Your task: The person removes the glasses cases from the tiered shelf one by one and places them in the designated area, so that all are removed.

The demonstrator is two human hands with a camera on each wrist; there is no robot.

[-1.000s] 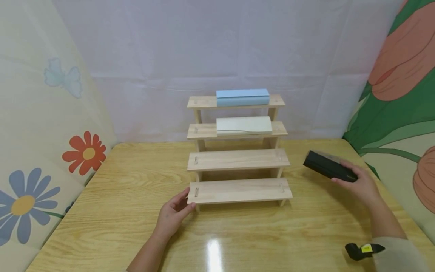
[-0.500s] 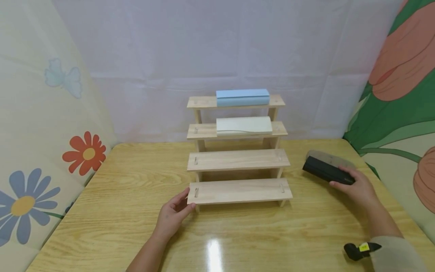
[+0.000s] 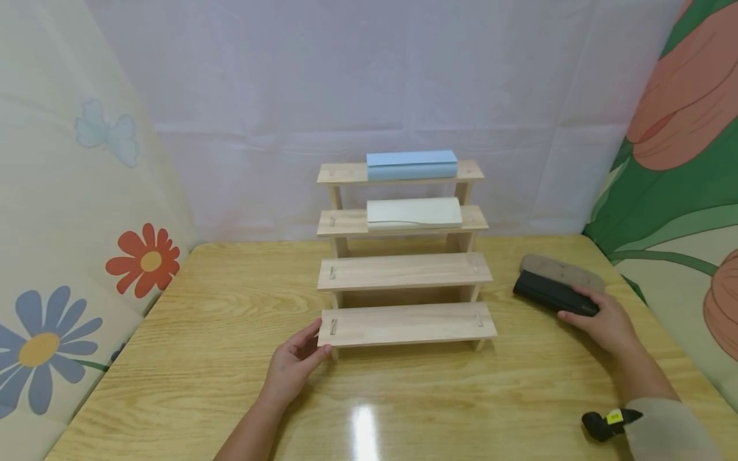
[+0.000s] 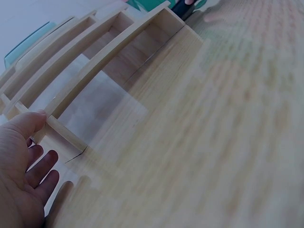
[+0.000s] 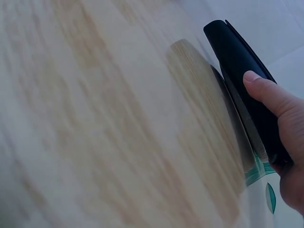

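Two bare hands are being used at a wood-grained table. By the right hand, a black case is being gripped at its right end, over the right side of the table; the fingers are being curled around it, with the thumb being laid against one face. In the head view, it is being held at a slant just in front of a grey-brown case, which is being partly hidden by it. Whether any of the black case's weight is being borne by the table cannot be told. A four-tiered wooden stand is being touched by the left hand: the left end of its lowest board is being pinched, while the remaining fingers are being held loosely bent below. By the top board, a blue case is being carried; by the next one down, a white case. The background is being filled by a pale creased cloth. At the right sleeve, a black device with a yellow label is being worn.
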